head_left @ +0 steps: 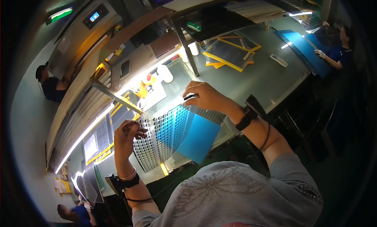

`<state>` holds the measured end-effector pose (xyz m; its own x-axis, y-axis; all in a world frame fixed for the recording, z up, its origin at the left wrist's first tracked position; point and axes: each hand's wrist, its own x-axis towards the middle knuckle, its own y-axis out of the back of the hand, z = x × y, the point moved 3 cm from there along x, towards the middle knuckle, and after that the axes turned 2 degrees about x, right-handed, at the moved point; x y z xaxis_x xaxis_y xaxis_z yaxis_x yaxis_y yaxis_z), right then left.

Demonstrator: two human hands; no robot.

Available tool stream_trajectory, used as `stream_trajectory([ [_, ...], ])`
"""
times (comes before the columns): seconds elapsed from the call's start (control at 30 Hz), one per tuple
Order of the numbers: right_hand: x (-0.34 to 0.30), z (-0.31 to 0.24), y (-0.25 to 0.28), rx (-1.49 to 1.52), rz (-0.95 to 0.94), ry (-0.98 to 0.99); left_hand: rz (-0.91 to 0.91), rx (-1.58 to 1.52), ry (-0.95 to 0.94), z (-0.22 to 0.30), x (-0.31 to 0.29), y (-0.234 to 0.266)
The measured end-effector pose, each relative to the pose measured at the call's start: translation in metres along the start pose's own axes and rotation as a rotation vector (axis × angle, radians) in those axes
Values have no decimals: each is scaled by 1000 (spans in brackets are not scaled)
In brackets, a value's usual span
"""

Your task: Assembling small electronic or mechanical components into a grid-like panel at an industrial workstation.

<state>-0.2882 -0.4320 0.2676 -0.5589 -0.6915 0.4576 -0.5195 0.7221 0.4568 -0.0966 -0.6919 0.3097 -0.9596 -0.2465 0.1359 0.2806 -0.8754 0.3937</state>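
Observation:
A sheet (169,127) covered in rows of small round parts lies on the bench before me, partly over a bright blue board (201,138). Its left section (145,154) looks grey, with a pale strip between the sections. My left hand (126,137) is at that section's upper left edge, fingers curled down over the round parts; what they grip is hidden. Above the far right end of the sheet, my right hand (206,96) pinches a small, dark, slender object (191,96). Its exact kind does not show.
Beyond the sheet stand a white bottle (165,74) and yellow containers (140,89) beneath a bright lamp. Yellow-edged frames (227,54) and a pale remote-like device (279,60) lie on the bench to the right. A shelf post (183,46) rises nearby. Other people work around.

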Motion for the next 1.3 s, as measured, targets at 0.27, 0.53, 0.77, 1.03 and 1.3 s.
stream_trajectory([
  [0.27, 8, -11, -35, 69, -42, 131, 554, 859, -463, 29, -9, -14],
  [0.53, 0, -14, -45, -193, 28, 234, 16, 527, -315, -2, 47, -106],
  [0.77, -19, 1, -36, -339, 117, 218, 173, 587, -304, -21, 53, -139],
  [1.03, -29, 13, -29, -464, 35, 7, 116, 697, -255, -17, 61, -171],
  [1.3, -28, 9, -8, -428, -82, 196, 57, 858, -284, -12, 70, -170],
])
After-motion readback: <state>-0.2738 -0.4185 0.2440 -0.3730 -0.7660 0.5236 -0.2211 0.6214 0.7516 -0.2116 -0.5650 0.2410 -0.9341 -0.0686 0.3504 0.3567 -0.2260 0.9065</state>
